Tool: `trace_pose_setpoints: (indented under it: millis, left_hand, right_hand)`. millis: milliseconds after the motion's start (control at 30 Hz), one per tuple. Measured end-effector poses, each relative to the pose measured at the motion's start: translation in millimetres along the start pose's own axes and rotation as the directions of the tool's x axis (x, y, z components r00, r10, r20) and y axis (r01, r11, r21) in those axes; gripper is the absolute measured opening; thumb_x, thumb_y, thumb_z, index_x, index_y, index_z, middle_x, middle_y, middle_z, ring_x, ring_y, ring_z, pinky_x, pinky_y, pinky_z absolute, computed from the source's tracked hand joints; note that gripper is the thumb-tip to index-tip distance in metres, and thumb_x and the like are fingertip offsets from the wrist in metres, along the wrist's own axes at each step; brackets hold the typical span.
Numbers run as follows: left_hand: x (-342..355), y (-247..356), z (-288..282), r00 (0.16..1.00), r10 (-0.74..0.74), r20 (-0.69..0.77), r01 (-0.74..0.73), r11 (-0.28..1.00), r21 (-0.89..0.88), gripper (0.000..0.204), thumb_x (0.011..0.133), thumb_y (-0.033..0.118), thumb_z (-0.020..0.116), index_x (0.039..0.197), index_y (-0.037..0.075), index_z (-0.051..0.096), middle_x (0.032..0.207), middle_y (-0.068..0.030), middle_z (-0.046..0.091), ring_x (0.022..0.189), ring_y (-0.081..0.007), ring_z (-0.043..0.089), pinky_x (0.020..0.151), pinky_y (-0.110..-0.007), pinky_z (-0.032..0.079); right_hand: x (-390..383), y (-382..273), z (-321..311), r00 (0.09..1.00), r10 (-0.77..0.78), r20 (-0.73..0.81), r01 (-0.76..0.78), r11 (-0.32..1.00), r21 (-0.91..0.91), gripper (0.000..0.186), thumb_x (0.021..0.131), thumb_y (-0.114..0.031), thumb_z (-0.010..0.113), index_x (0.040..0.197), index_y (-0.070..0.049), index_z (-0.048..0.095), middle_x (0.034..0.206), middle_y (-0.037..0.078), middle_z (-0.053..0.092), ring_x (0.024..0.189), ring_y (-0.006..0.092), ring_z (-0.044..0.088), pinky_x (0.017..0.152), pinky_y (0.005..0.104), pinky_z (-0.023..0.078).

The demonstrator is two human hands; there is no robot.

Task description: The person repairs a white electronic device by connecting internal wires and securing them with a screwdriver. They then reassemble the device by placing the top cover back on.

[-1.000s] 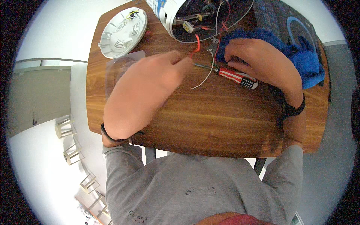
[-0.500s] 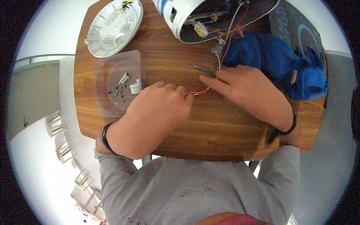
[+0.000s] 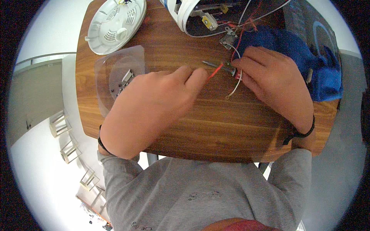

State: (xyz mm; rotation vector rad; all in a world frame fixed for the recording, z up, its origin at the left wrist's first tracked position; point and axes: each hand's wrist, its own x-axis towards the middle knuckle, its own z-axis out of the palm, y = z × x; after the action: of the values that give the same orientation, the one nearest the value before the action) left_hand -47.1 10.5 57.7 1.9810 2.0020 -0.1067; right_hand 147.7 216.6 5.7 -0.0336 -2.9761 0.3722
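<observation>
We see the left hand (image 3: 162,96) pinched closed on the red wire (image 3: 214,74) beside the screwdriver (image 3: 212,64), seemingly steadying it. Right hand (image 3: 268,71) half curled over the screwdriver; its hold we can't tell.

The single view, a wide fisheye worn on the person's head, looks down from above the near edge of the surface (image 3: 192,131) and faces across it toward the far edge. It sits near enough that the left grip (image 3: 165,92) and right grip (image 3: 271,73) loom large, yet takes in the grey sweatshirt (image 3: 185,184) below, the surface's left and right edges, and stools (image 3: 69,152) off its left edge
</observation>
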Motion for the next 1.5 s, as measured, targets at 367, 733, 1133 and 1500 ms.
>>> trace_pose_setpoints:
  millis: [367, 733, 1133, 1500]
  left_hand:
    - [3, -13, 5, 0.94, -0.003, -0.341, -0.087, 0.964, -0.249, 0.017, 0.096, 0.007, 0.07, 0.112, 0.008, 0.068, 0.105, -0.0148, 0.07, 0.092, -0.0429, 0.073, 0.079, -0.048, 0.057]
    - [5, -10, -2, 0.947, -0.03, -0.319, -0.048, 0.971, -0.233, 0.018, 0.091, 0.005, 0.077, 0.105, 0.006, 0.066, 0.098, -0.0149, 0.069, 0.093, -0.042, 0.072, 0.08, -0.048, 0.057]
    - [7, -7, 3, 0.93, 0.0, -0.369, -0.071, 0.981, -0.179, 0.016, 0.096, 0.009, 0.075, 0.109, 0.006, 0.067, 0.1, -0.0149, 0.069, 0.094, -0.0423, 0.071, 0.079, -0.048, 0.056]
    - [4, -12, 7, 0.96, 0.112, -0.258, -0.158, 0.974, -0.165, 0.032, 0.095, 0.005, 0.065, 0.126, 0.008, 0.069, 0.116, -0.0159, 0.069, 0.103, -0.043, 0.075, 0.085, -0.049, 0.064]
  right_hand:
    - [-4, 0, 0, 0.998, 0.032, -0.045, -0.029, 0.997, 0.069, 0.026, 0.094, -0.01, 0.081, 0.119, -0.006, 0.077, 0.105, 0.013, 0.073, 0.098, 0.0358, 0.075, 0.082, 0.0457, 0.063]
    - [-3, -2, 1, 0.998, -0.032, -0.063, 0.043, 0.981, 0.19, 0.022, 0.092, -0.012, 0.082, 0.112, -0.006, 0.078, 0.102, 0.012, 0.071, 0.095, 0.0348, 0.074, 0.082, 0.0447, 0.063]
    - [-3, -8, 2, 0.994, -0.084, -0.073, 0.098, 0.97, 0.224, 0.026, 0.091, -0.018, 0.085, 0.115, -0.009, 0.08, 0.097, 0.009, 0.072, 0.088, 0.0322, 0.074, 0.073, 0.0424, 0.062]
    - [-2, -19, 1, 0.996, -0.09, 0.014, 0.085, 0.968, 0.235, 0.02, 0.091, -0.015, 0.085, 0.109, -0.008, 0.079, 0.102, 0.009, 0.075, 0.091, 0.0323, 0.075, 0.076, 0.0431, 0.063]
